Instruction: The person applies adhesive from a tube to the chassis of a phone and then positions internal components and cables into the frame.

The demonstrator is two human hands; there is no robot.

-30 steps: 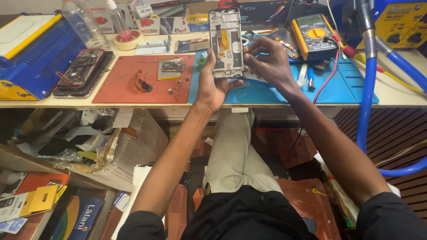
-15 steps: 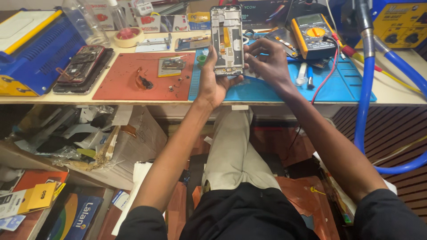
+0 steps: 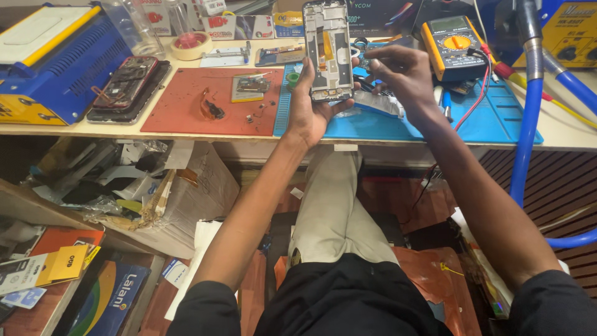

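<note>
My left hand [image 3: 309, 109] holds an opened phone frame [image 3: 328, 50] upright above the workbench, its bare inside with an orange flex strip facing me. My right hand [image 3: 398, 71] hovers just right of the frame, fingertips pinched near its right edge; whether they hold a small part is too small to tell. Under both hands lies a blue work mat [image 3: 485, 118].
A red mat [image 3: 186, 106] carries a small circuit board [image 3: 249, 89] and loose parts. A disassembled phone [image 3: 127, 84] and a blue machine [image 3: 56, 59] sit at left. A yellow multimeter [image 3: 451, 46], a tape roll [image 3: 191, 45] and a blue hose [image 3: 528, 118] stand around. Boxes and papers crowd the floor.
The view has shifted slightly. My left hand keeps the phone frame raised, and my right hand stays close to its right edge.
</note>
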